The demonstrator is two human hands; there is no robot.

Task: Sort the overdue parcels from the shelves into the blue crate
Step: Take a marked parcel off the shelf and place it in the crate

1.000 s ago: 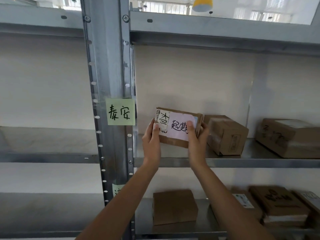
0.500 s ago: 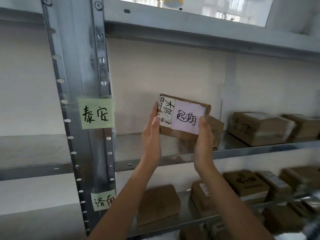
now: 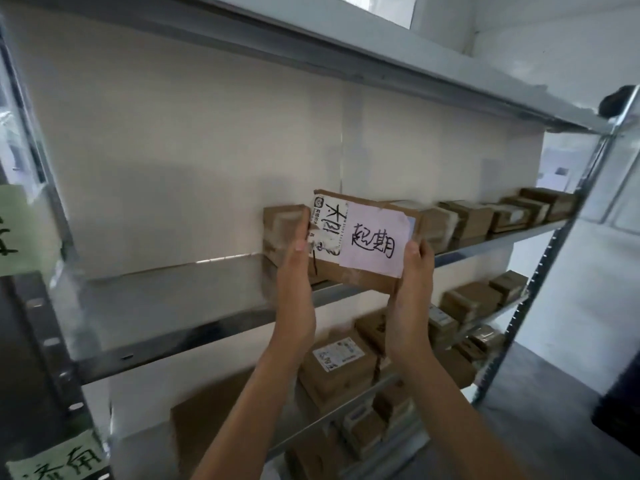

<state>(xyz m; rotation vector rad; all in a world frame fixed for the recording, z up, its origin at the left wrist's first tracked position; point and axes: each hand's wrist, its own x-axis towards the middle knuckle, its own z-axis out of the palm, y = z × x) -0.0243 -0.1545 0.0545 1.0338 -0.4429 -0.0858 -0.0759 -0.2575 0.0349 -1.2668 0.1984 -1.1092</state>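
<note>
Green labels (image 3: 14, 233) on the upright at far left. My left hand (image 3: 294, 271) clamps the left edge of the parcel (image 3: 360, 271), thumb over the shipping label. Parcel is up in front of the middle shelf (image 3: 173, 306), tilted, clear of it; pink note (image 3: 374, 242) faces me. My right hand (image 3: 414, 282) grips its right edge. More boxes (image 3: 464, 220) run along the shelf to the right.

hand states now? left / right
Left hand: closed on the left edge of the parcel with the pink note.
Right hand: closed on the same parcel's right edge.
</note>
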